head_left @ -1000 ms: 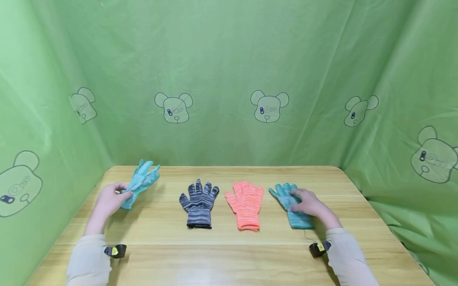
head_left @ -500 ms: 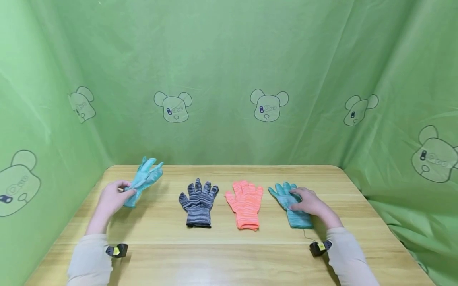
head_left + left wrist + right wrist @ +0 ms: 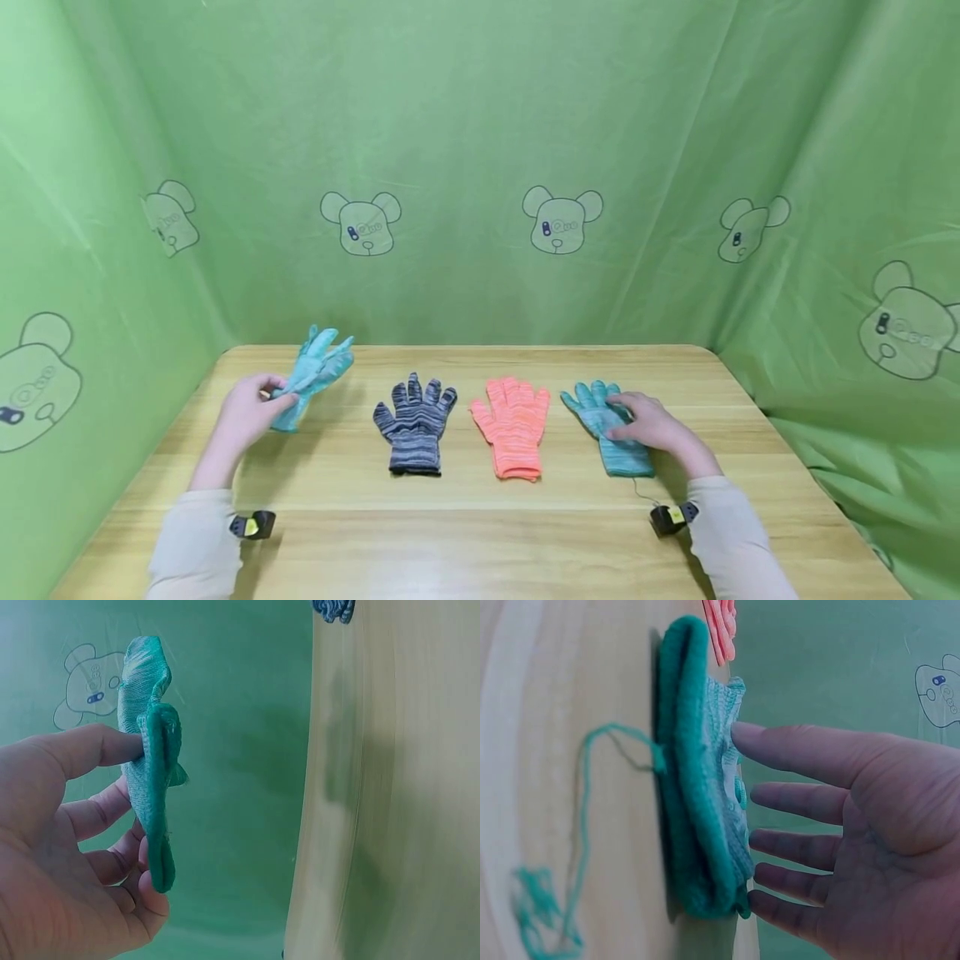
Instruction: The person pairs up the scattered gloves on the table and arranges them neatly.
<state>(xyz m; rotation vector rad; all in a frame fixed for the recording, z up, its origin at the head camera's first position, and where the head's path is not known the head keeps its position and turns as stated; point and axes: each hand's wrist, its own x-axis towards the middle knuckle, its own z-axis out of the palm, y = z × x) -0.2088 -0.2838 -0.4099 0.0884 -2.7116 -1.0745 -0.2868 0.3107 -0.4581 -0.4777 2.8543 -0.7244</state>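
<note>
At the left of the table, my left hand (image 3: pixel 251 410) pinches a teal knit glove (image 3: pixel 313 371) between thumb and fingers, held up off the wood with its fingers pointing up and away. In the left wrist view the glove (image 3: pixel 154 780) hangs edge-on, its cuff toward the camera. My right hand (image 3: pixel 651 423) rests over a matching teal glove (image 3: pixel 626 457) lying flat on the right. The right wrist view shows the right hand's fingers (image 3: pixel 799 851) extended, their tips at the glove's upper surface. A loose teal thread (image 3: pixel 585 817) trails from the cuff.
Between the hands lie a dark grey striped glove (image 3: pixel 416 425) and an orange glove (image 3: pixel 516 427), both flat with fingers pointing away. The wooden table (image 3: pixel 420 550) is enclosed by green cloth walls (image 3: pixel 465 108) printed with bear heads.
My left hand has moved right and slightly away from me, carrying the raised teal glove with it. My right hand stays on its glove, and the flat gloves have not moved.
</note>
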